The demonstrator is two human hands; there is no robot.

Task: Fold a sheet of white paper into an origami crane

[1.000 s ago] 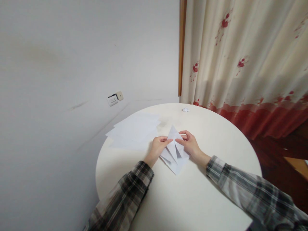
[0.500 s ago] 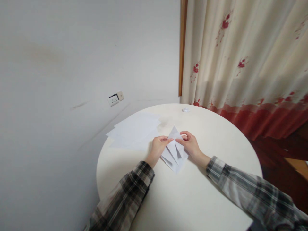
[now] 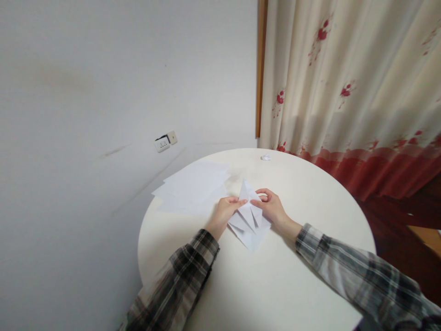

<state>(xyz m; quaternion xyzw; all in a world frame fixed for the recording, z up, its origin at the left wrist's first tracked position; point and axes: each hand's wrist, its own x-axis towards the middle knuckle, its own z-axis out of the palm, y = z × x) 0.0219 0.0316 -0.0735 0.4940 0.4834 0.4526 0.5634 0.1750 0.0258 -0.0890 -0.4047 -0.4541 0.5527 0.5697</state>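
Between my hands is a folded sheet of white paper (image 3: 251,232), diamond-shaped, with its narrow point facing away from me and loose flaps spread toward me. My left hand (image 3: 225,211) pinches its left edge, the thumb lying on top near the middle. On the opposite side my right hand (image 3: 274,209) grips the right edge, thumb also on top and fingers curled behind. The fingers under the paper are partly hidden. Both thumbs press close to the centre crease.
The round white table (image 3: 292,285) stands against a pale wall. Several loose white sheets (image 3: 193,186) overlap at its left side. A small crumpled bit of paper (image 3: 266,157) lies near the far edge. A wall socket (image 3: 161,145) is at left, a flowered curtain (image 3: 344,115) at right.
The folded paper has turned slightly, its far point shifting a little left. Both hands keep hold of it, nearly in the same place.
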